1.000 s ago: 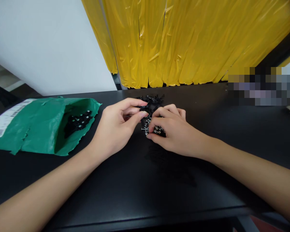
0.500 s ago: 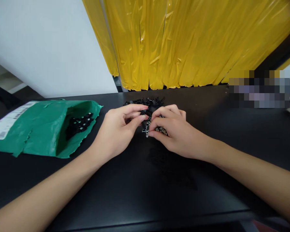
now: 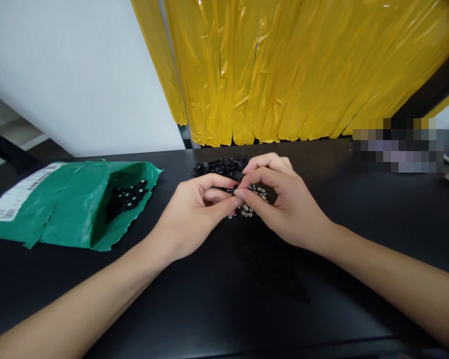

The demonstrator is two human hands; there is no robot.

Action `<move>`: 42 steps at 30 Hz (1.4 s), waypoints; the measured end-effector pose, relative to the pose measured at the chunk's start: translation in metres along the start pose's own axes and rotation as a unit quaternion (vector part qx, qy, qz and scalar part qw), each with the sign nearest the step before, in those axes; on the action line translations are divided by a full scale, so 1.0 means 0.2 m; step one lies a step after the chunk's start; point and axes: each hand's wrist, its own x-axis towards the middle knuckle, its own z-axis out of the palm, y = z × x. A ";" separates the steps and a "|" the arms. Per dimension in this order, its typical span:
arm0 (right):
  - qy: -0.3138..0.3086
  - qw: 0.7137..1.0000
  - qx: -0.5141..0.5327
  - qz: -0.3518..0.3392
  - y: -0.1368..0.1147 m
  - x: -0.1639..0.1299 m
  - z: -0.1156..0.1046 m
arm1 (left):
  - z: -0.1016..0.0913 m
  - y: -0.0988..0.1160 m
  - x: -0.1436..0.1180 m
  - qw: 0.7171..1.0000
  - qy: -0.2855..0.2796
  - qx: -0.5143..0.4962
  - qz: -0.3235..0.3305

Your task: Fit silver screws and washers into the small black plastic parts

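Observation:
My left hand (image 3: 194, 217) is closed, thumb and fingers gripping a small black part (image 3: 227, 190) that they mostly cover. Against it, the thumb and index finger of my right hand (image 3: 280, 197) pinch a small metal screw, nearly hidden between the fingertips. Both sets of fingertips meet just above the black table. Under and behind my right fingers lies a pile of silver screws (image 3: 247, 211). A heap of small black parts (image 3: 217, 168) sits beyond my hands.
On the left, a torn green plastic mailer bag (image 3: 67, 204) lies with its mouth toward my hands. Inside are black pieces with silver screw heads (image 3: 129, 197). Yellow plastic strips (image 3: 232, 75) hang behind the black table (image 3: 209, 299), beside a white panel (image 3: 97, 75).
My right hand has lifted from the screw pile, bringing its pinched fingertips up to the black part in my left hand. The view has shifted slightly.

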 end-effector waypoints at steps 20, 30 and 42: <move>-0.077 0.984 0.149 0.065 0.00 0.01 -0.03 | -0.03 0.00 -0.01 0.997 -0.045 0.033 0.058; -0.108 0.963 0.222 0.112 0.00 0.00 -0.01 | -0.02 0.01 -0.01 0.997 -0.033 0.033 0.062; -0.123 0.954 0.232 0.143 0.01 0.01 -0.04 | -0.05 0.02 -0.03 0.990 -0.091 0.071 0.079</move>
